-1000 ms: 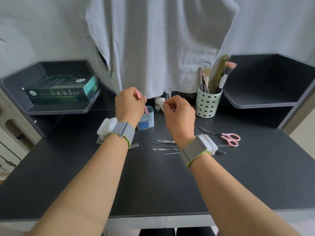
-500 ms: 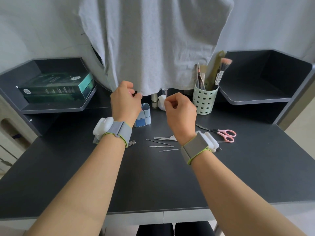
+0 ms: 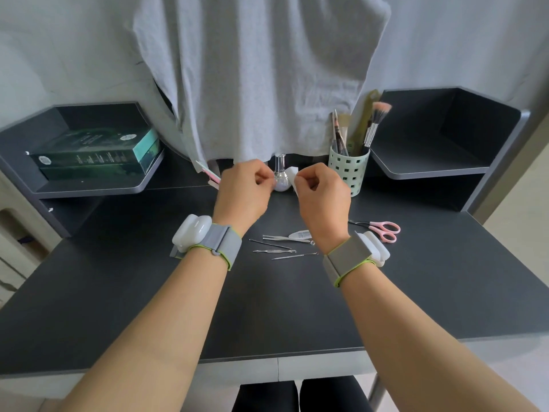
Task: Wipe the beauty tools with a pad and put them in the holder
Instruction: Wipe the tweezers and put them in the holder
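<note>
My left hand [image 3: 243, 188] hovers over the back of the dark desk [image 3: 267, 307], fingers curled, with nothing visible between them. A pink nail file [image 3: 207, 173] leans up to the left from behind this hand; its lower end is hidden. My right hand [image 3: 322, 197] pinches a white pad [image 3: 292, 177] just right of the left hand. Several thin metal tools [image 3: 274, 251] and tweezers [image 3: 282, 237] lie on the desk between my wrists. Pink scissors [image 3: 383, 228] lie to the right. A pale green perforated holder [image 3: 349, 171] with brushes stands at the back.
A small round glass bottle [image 3: 280, 181] stands between my hands. A grey cloth [image 3: 252, 69] hangs over the back wall. A green box [image 3: 95, 156] lies on the left shelf. The right shelf [image 3: 430, 171] holds nothing. A small white packet [image 3: 300, 234] lies by the tweezers.
The pink file was gripped in my left hand a second ago; now it pokes out to that hand's left. My left hand has moved right, covering the blue box, and both hands are closer together.
</note>
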Action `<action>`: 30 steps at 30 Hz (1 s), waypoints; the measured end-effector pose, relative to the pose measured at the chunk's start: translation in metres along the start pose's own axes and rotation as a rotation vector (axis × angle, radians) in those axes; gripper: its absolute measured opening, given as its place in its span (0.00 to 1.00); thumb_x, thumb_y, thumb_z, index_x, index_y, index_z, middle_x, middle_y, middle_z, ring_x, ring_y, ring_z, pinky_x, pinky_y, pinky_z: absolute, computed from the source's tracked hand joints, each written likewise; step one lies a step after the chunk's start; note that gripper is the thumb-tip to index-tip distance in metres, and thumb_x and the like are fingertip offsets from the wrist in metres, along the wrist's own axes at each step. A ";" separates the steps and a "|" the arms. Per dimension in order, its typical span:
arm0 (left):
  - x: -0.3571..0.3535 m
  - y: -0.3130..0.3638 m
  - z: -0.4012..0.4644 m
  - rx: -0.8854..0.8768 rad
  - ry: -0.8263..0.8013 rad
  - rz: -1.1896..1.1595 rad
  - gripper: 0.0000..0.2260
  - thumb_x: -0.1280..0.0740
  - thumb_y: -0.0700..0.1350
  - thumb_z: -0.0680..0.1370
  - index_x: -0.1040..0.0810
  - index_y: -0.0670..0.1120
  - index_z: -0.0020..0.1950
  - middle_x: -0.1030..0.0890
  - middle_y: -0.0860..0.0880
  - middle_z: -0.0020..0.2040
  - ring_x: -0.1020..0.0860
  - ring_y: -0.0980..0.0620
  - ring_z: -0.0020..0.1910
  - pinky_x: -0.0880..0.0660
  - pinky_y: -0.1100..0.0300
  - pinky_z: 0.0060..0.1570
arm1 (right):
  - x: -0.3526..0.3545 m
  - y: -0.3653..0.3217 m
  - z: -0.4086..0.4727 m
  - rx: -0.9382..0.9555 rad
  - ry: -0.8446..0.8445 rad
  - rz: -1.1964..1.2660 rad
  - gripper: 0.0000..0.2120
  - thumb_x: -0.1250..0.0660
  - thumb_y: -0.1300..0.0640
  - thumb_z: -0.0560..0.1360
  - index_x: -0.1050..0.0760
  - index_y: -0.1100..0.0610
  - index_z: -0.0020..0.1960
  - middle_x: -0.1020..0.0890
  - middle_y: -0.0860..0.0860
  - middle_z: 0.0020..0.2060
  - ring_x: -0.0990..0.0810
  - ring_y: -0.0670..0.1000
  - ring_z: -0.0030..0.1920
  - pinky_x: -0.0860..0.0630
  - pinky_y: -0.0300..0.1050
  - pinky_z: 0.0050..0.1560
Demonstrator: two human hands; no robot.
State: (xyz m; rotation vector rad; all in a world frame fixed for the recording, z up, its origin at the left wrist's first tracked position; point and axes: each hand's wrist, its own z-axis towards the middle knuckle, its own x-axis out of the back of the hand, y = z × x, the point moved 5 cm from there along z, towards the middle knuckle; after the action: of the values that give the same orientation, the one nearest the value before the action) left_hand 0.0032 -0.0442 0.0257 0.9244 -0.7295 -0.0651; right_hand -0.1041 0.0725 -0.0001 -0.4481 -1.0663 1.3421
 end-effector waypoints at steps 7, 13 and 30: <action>-0.033 0.005 -0.024 0.027 -0.409 0.148 0.03 0.28 0.43 0.75 0.16 0.50 0.42 0.15 0.51 0.42 0.21 0.54 0.35 0.25 0.62 0.36 | 0.015 0.005 -0.003 0.014 0.006 0.000 0.04 0.33 0.58 0.76 0.19 0.55 0.47 0.17 0.49 0.42 0.20 0.53 0.45 0.23 0.49 0.47; -0.048 0.007 -0.041 -0.003 -0.551 0.293 0.03 0.29 0.45 0.73 0.17 0.49 0.40 0.17 0.54 0.38 0.23 0.55 0.38 0.30 0.66 0.34 | 0.022 0.004 -0.006 0.009 0.006 0.013 0.04 0.33 0.58 0.76 0.19 0.55 0.47 0.18 0.49 0.42 0.21 0.53 0.46 0.24 0.49 0.48; -0.067 -0.001 -0.055 0.033 -0.709 0.531 0.05 0.29 0.44 0.74 0.15 0.45 0.47 0.15 0.47 0.47 0.18 0.46 0.49 0.19 0.54 0.52 | 0.034 0.009 -0.019 -0.009 0.008 -0.002 0.04 0.34 0.59 0.76 0.19 0.54 0.46 0.18 0.48 0.42 0.21 0.53 0.46 0.24 0.47 0.47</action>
State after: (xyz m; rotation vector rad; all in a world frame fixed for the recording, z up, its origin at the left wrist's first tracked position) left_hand -0.0142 0.0172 -0.0327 0.7044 -1.6195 0.0956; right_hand -0.0978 0.1116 -0.0039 -0.4585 -1.0668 1.3331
